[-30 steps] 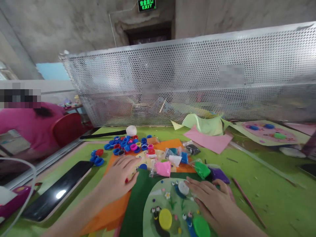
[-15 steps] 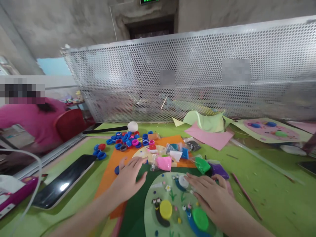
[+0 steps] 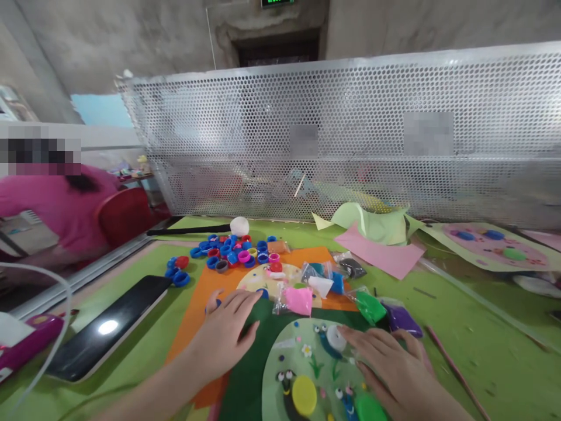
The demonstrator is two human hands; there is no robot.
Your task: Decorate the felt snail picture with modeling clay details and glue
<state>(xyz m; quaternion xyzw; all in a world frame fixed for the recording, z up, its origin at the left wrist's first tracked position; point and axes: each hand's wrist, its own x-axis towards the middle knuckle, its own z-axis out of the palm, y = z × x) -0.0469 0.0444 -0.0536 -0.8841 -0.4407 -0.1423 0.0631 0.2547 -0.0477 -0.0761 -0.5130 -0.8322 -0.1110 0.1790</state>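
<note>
A pale green rounded card (image 3: pixel 272 380) carries clay snails with googly eyes, a clay flower and bits of grass. My right hand (image 3: pixel 388 356) lies over its right side with fingers outstretched, fingertips touching the white round cap (image 3: pixel 335 337) that forms the shell of the upper blue snail. Two other snails have a yellow cap (image 3: pixel 304 395) and a green cap (image 3: pixel 369 407) as shells. My left hand (image 3: pixel 225 330) is spread over the dark green and orange paper, left of the card, its fingertips near a blue cap (image 3: pixel 262 293). It holds nothing.
Behind the card are bags of pink clay (image 3: pixel 298 299), green clay (image 3: pixel 370 307) and purple clay (image 3: pixel 402 317). Bottle caps (image 3: pixel 228 248) are heaped farther back. A phone (image 3: pixel 109 327) lies at left, a pink stick (image 3: pixel 456 369) at right. A perforated metal panel (image 3: pixel 350 117) stands behind.
The view has shifted slightly, so the card sits lower and farther right. Both hands keep nearly the same pose, the right fingertips still at the white cap.
</note>
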